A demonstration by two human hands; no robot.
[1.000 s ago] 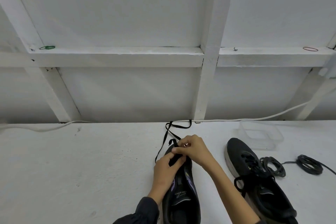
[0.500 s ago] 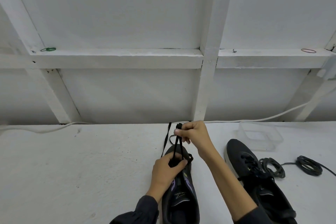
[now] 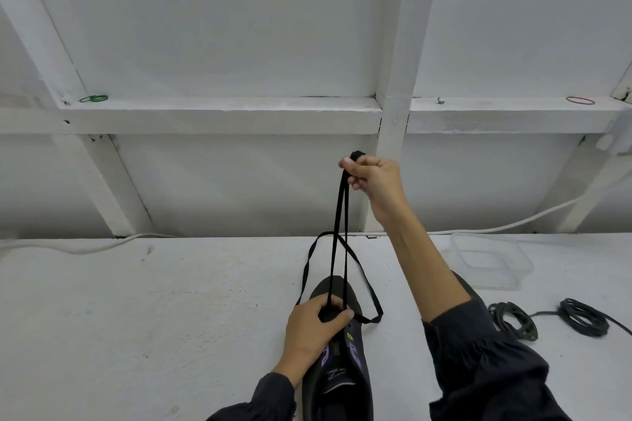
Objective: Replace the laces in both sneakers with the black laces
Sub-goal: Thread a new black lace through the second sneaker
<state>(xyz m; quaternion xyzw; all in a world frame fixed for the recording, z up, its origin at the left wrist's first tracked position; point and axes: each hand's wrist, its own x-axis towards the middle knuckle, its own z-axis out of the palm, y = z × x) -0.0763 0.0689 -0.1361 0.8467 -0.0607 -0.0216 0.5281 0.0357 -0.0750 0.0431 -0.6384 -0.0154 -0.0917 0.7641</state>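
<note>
Up above the table [image 3: 136,318], the right hand [image 3: 371,181] pinches the black lace [image 3: 342,215] between thumb and curled fingers, with a short bit poking out over the knuckle. Two strands run taut, almost straight down from that pinch to the left hand [image 3: 314,328]. That hand grips the front of the sneaker [image 3: 338,379], thumb and fingers curled round the spot where the strands enter, and the eyelets there are hidden under those fingers. A looser loop of the same lace sags outward on both sides below the pinch and meets the shoe just right of the left hand's fingertips. The sneaker lies on the table directly beneath the pinch, toe pointing away, its heel cut off by the bottom edge. Right of the holding hand, the right forearm and dark sleeve [image 3: 478,369] cover what lies behind them; only a dark sliver shows, too little to identify. Farther right of the grip, two dark coils [image 3: 513,319] lie on the table, cord or lace I cannot say. A clear plastic container [image 3: 489,263] sits beyond them, faint against the white.
</note>
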